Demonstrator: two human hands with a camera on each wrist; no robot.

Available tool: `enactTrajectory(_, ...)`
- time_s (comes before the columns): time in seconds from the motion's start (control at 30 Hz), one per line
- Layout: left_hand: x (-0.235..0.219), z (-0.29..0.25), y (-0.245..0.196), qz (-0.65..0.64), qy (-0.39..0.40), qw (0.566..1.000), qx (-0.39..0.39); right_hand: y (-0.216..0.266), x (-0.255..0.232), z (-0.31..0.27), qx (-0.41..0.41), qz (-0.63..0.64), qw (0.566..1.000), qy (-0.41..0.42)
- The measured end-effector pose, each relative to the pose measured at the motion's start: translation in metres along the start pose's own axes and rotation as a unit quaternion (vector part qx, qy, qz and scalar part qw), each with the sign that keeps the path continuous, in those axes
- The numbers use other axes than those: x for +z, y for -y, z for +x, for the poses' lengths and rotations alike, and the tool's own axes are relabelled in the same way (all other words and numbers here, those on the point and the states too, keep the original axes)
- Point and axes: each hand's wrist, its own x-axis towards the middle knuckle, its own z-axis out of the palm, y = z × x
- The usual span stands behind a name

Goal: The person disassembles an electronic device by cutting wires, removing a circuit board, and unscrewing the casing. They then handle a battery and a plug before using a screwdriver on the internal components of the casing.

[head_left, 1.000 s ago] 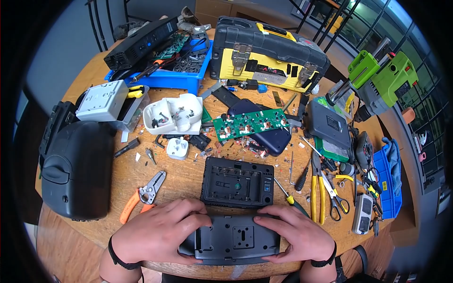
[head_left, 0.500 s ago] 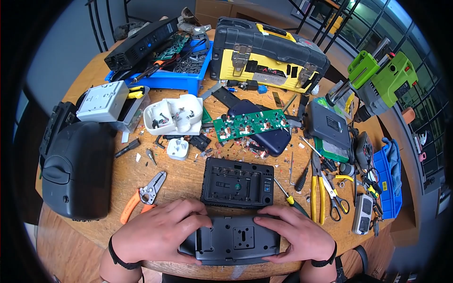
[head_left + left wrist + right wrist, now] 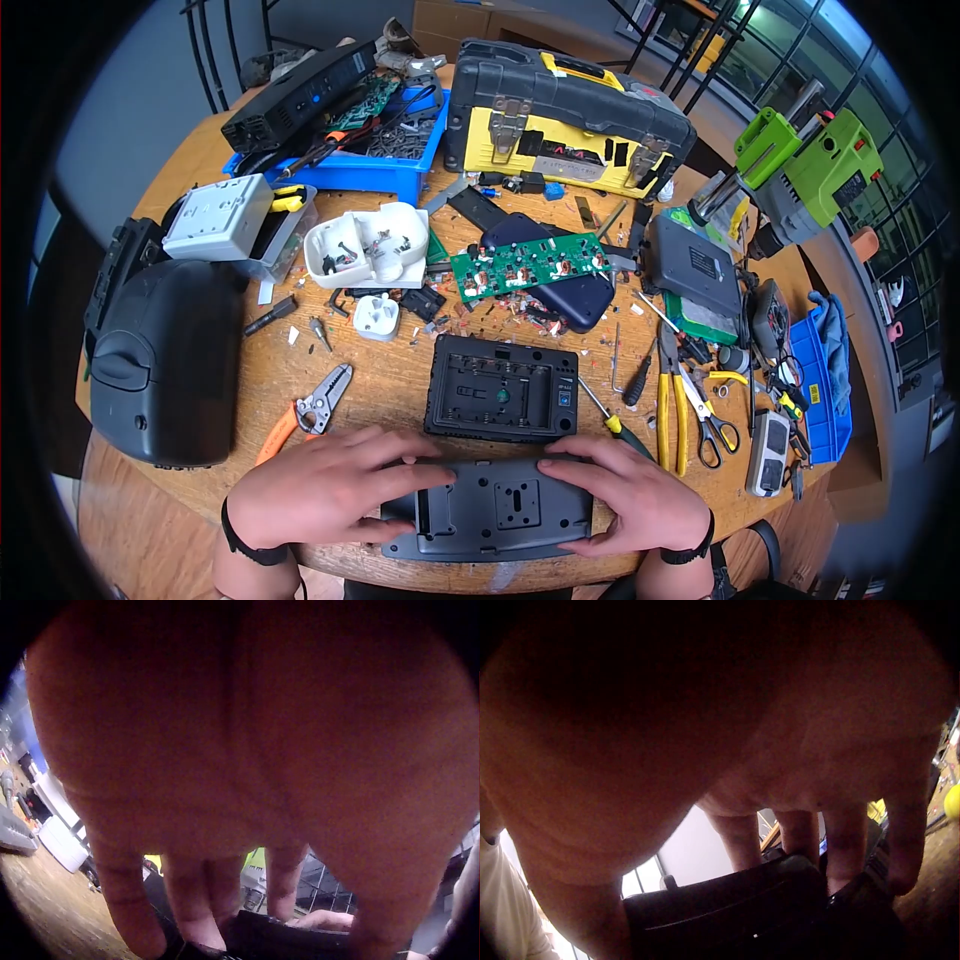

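A black plastic housing (image 3: 465,515) lies at the table's front edge, its face with a square screw plate turned up. My right hand (image 3: 640,500) grips its right end, fingers along the far edge and thumb at the near edge. Over its left end is my left hand (image 3: 320,490), fingers extended, index fingertip touching the top face and thumb at the left end. In the left wrist view the left palm (image 3: 247,750) hides most of the housing. The right wrist view shows fingers of the right hand (image 3: 742,750) around the dark housing (image 3: 727,907).
A black battery-slot unit (image 3: 500,390) lies just beyond the housing. Orange-handled strippers (image 3: 318,405) are left; a screwdriver (image 3: 622,428), yellow-handled pliers (image 3: 672,410) and scissors (image 3: 712,425) lie right. Farther back are a green circuit board (image 3: 530,265), white tray (image 3: 370,265) and toolbox (image 3: 570,120).
My left hand has shifted slightly left, its fingers straightened and its thumb drawn up from the housing's near edge. The right hand and the housing look nearly unmoved.
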Motion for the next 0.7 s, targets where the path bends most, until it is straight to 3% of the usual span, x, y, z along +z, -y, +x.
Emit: enactTrajectory(0.7, 0.0009, 0.0028, 0.0007, 0.007, -0.015, 1.000, 0.003, 0.0036, -0.0020, -0.0023, 0.008, -0.010, 1.000, 0.000)
